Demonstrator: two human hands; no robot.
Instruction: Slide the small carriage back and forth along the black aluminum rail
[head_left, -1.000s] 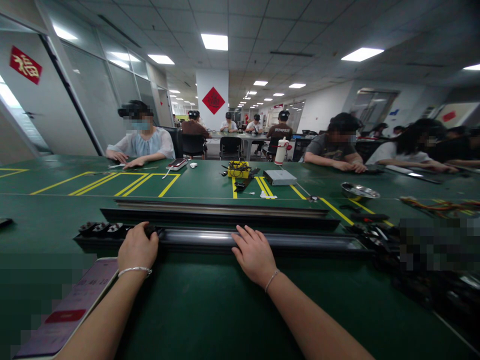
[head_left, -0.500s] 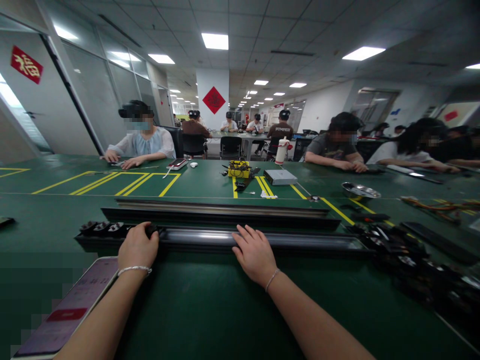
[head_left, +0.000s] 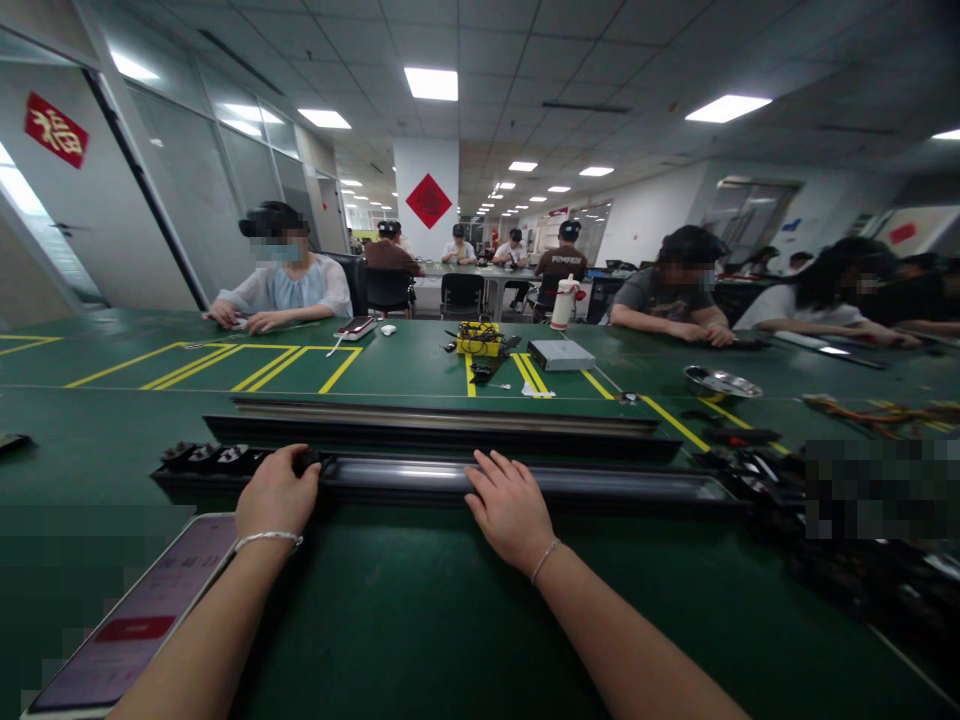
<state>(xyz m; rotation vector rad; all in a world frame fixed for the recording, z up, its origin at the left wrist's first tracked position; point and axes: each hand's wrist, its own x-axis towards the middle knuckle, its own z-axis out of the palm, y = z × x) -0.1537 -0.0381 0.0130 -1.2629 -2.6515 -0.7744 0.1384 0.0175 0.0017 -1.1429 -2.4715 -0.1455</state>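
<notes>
A long black rail (head_left: 615,484) with a shiny inner channel lies across the green table (head_left: 420,620) in front of me. My left hand (head_left: 276,494) is closed over a small black part at the rail's left portion, beside a few black socket modules (head_left: 204,456) seated in the rail. My right hand (head_left: 508,506) rests on the rail's middle with its fingers laid flat over the front edge. A second long rail (head_left: 442,420) lies parallel just behind.
A tablet (head_left: 142,620) lies at the near left. A heap of black parts (head_left: 757,474) sits at the right, with a metal bowl (head_left: 720,381) behind. A yellow box (head_left: 478,340) and grey box (head_left: 559,354) stand mid-table. Several people sit working along the far side.
</notes>
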